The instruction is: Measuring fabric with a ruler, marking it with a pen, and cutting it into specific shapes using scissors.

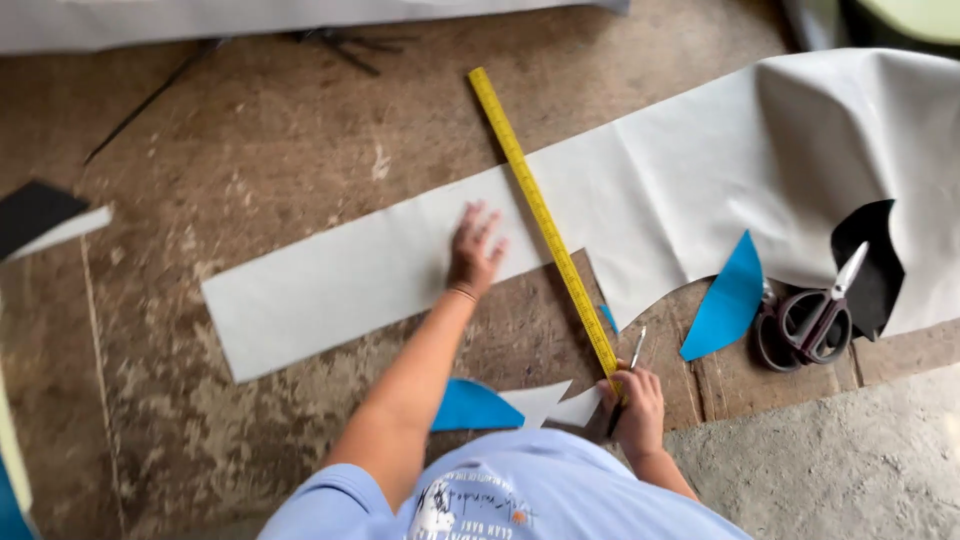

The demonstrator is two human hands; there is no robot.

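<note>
My left hand (474,250) lies flat, fingers spread, on a long strip of pale grey sheet material (330,275) spread across a worn brown floor. A long yellow ruler (540,215) runs diagonally over the sheet, just right of that hand. My right hand (634,405) grips the ruler's near end together with a pen (630,365) that points away from me. Small blue (472,408) and white offcuts (555,403) sit between my arms.
Scissors with dark handles (815,320) rest at the right on the sheet's edge, beside a blue triangular piece (728,300) and a black piece (872,265). A black-and-white scrap (40,218) lies at far left. Pale sheeting (250,18) lines the top edge. Grey concrete (830,465) begins at lower right.
</note>
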